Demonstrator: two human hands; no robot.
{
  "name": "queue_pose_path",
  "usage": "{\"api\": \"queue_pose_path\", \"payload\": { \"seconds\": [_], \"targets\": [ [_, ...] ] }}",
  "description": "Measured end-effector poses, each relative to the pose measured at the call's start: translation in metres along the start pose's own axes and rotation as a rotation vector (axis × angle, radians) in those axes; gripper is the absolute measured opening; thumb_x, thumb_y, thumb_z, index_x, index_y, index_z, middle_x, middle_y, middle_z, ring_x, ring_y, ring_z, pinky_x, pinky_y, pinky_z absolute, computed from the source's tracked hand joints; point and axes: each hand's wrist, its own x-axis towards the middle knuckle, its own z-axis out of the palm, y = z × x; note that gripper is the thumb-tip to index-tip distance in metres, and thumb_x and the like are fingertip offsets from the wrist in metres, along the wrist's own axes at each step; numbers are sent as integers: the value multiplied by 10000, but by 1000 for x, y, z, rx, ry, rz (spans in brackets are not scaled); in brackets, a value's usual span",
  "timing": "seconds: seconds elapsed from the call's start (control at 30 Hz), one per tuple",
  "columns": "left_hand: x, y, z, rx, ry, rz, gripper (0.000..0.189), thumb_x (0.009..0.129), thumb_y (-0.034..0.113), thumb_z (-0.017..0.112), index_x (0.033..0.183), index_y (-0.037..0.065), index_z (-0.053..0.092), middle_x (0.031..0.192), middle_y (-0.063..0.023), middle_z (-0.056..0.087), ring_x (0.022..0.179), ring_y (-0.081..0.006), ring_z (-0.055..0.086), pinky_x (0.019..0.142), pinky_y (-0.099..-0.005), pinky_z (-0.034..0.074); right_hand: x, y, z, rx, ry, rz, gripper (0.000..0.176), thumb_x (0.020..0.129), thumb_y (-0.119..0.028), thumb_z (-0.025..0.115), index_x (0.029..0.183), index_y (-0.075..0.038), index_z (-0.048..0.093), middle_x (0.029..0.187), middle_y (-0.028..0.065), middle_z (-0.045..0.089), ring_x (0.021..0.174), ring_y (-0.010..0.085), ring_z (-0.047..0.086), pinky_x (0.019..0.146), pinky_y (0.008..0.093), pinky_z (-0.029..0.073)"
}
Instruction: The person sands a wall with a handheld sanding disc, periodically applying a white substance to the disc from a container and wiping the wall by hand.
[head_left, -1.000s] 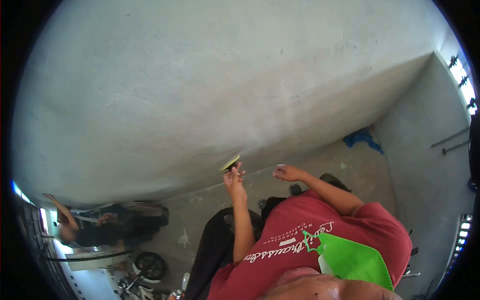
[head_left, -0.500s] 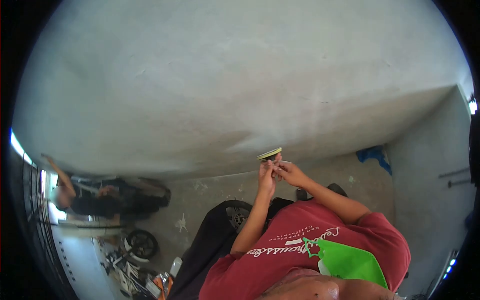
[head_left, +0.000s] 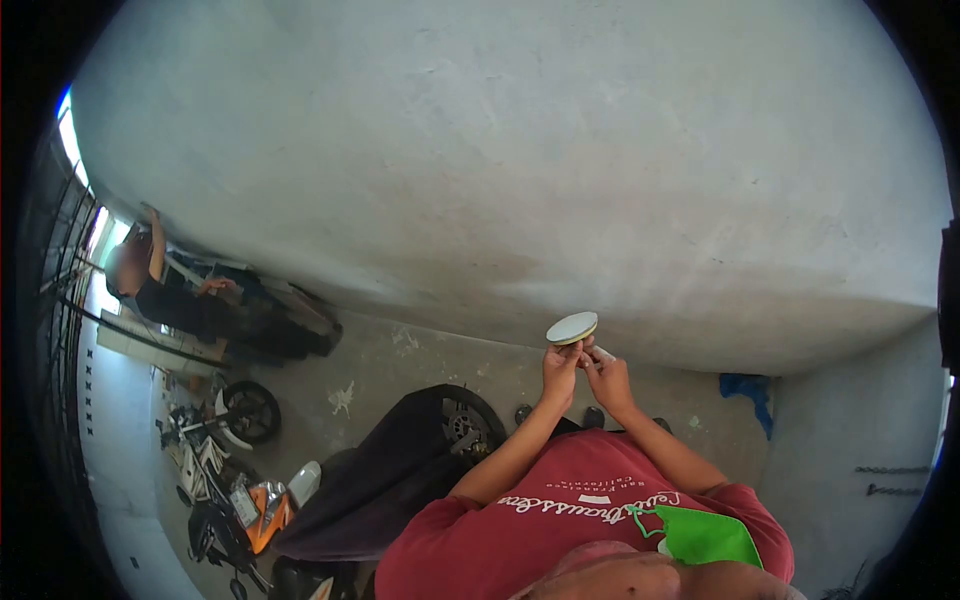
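Note:
My left hand (head_left: 561, 377) is closed on the underside of a round sanding pad (head_left: 573, 328). The pad has a white face and a yellowish rim, and it is tilted with its face toward the grey wall (head_left: 560, 180), apart from it. Just below the pad, my right hand (head_left: 608, 380) is beside the left, its fingers pinched together close to the left fingertips. Something small and pale shows at the right fingertips, too small to name.
A dark-covered motorcycle (head_left: 400, 470) stands at my left, with another motorcycle (head_left: 215, 450) behind it. Farther left, a person in dark clothes (head_left: 190, 305) raises an arm to the wall. Blue cloth or plastic (head_left: 750, 395) lies by the right corner.
The view has turned, and both hands with the pad now appear farther right and lower. The pad has tipped from nearly edge-on to show its white face.

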Motion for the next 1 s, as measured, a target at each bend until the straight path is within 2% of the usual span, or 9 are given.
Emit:
{"api": "queue_pose_path", "payload": {
  "seconds": [0.17, 0.23, 0.3, 0.43, 0.57, 0.63, 0.77, 0.93, 1.0],
  "targets": [
    [-5, 4, 1, -20, 35, 32, 420, 947, 239, 636, 1258, 15, 466, 1205, -135, 637, 1054, -179, 631, 796, -286, 505, 1, 9, 9, -63, 39, -153, 144, 917, -96, 575, 948, 30, 637, 771, 164, 689, 580, 207, 640, 549, 321, 501],
    [-10, 15, 7, -55, 76, 23, 411, 945, 247, 640, 1242, 17, 472, 1199, -135, 639, 1026, -172, 636, 806, -288, 507, 2, 0, 6, 143, -130, 103, 173, 951, -139, 560, 964, 26, 610, 768, 142, 684, 615, 182, 659, 559, 316, 500],
    [-12, 21, 7, -152, 86, -5, 367, 939, 216, 651, 1176, -10, 484, 1102, -115, 675, 898, -136, 650, 761, -252, 513, 4, 6, 12, 304, -192, 167, 171, 964, -146, 545, 984, 15, 598, 782, 108, 676, 623, 149, 641, 561, 291, 490],
    [-9, 12, -18, -54, 52, -35, 362, 958, 237, 621, 1210, 20, 475, 1165, -121, 648, 994, -165, 641, 871, -302, 508, 9, 7, 17, 573, -319, 305, 191, 998, -197, 508, 1012, -19, 574, 796, 25, 613, 635, 96, 580, 565, 239, 451],
    [-7, 36, -30, -15, 30, 37, 354, 962, 240, 614, 1211, 16, 501, 1071, -56, 657, 846, -120, 606, 761, -272, 493, 17, 3, 25, 462, -389, 285, 171, 998, -174, 496, 1006, -18, 566, 836, 47, 641, 655, 86, 583, 581, 244, 459],
    [-16, 41, -35, -29, 34, 26, 364, 958, 248, 620, 1218, 14, 518, 1043, -38, 655, 795, -105, 583, 715, -265, 482, 18, -11, 26, 324, -436, 167, 194, 1011, -208, 484, 956, -34, 551, 819, 29, 621, 651, 90, 572, 575, 248, 450],
    [-15, 59, -54, -203, 13, -24, 390, 953, 275, 624, 1234, 11, 563, 981, -17, 646, 727, -89, 530, 593, -260, 443, 23, -31, 53, 400, -433, 211, 257, 1021, -287, 482, 925, -54, 531, 766, 10, 584, 616, 93, 536, 562, 246, 433],
    [-8, 53, -101, -285, -24, -102, 432, 962, 311, 606, 1267, 9, 554, 949, -23, 641, 667, -56, 497, 565, -244, 427, 35, -52, 93, 729, -486, 657, 393, 1027, -465, 397, 920, -107, 519, 698, -6, 537, 550, 82, 455, 504, 216, 342],
    [-6, 72, -110, -291, -4, -97, 445, 963, 324, 604, 1273, 9, 554, 934, -22, 634, 646, -51, 482, 561, -239, 420, 43, -56, 110, 782, -563, 647, 411, 1023, -485, 388, 907, -113, 520, 695, -6, 540, 549, 80, 455, 491, 215, 325]
  ]
}}
